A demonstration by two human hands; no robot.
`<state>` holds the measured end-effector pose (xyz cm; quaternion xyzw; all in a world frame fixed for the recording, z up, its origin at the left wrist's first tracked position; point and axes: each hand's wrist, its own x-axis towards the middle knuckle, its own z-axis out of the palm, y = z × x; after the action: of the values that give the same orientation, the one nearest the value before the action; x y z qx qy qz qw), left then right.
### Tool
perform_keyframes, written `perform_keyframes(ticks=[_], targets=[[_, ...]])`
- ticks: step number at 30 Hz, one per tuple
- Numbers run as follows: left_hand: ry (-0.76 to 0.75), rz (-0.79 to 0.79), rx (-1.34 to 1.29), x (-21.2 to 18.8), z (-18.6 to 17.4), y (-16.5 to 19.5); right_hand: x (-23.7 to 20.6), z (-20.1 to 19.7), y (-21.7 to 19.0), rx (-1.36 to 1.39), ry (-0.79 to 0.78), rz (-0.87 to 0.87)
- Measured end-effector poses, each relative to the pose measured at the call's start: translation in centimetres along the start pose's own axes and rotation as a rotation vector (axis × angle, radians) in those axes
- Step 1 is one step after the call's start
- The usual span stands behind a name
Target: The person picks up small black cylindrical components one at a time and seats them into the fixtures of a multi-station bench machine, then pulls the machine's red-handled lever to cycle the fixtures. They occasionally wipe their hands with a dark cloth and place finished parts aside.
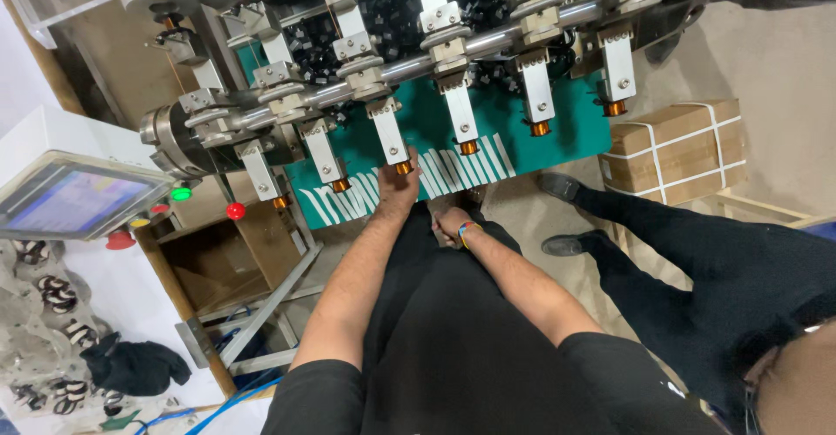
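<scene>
Your left hand (399, 184) at the small copper-wound coil (403, 168) on the grey metal winding spindle (389, 134).
Grip pinches the coil at fingertips; your right hand (451, 223) sits low, closure unclear.

The person wears a black short-sleeved top and black trousers, both arms bare from the sleeve hems down. Just behind the right hand (450, 222), the wrist carries a slim band in blue, orange and yellow; the left hand (397, 187) is bare
</scene>
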<state>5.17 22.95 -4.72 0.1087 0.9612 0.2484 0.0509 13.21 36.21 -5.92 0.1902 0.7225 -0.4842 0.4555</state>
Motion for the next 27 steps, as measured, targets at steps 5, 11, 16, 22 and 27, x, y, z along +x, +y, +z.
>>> perform_keyframes(ticks=[5,11,16,22,27], targets=[[-0.057,-0.219,-0.218,-2.9,-2.2,-0.6,-1.5,0.9,1.4,0.047,0.061,-0.242],[-0.587,-0.279,-0.171,-4.4,-1.4,-1.5,-2.8,0.6,1.1,0.064,-0.054,-0.672],[-0.181,-0.109,-0.048,-1.8,-1.0,-2.7,-3.0,0.8,1.1,0.365,-0.155,-0.222],[0.045,-0.238,-0.322,0.1,-2.1,-1.3,-0.6,0.7,-0.9,0.404,-0.050,-0.068],[0.025,-0.257,-0.292,-0.9,-3.2,-0.9,0.3,-0.1,-4.6,0.225,-0.147,0.192]])
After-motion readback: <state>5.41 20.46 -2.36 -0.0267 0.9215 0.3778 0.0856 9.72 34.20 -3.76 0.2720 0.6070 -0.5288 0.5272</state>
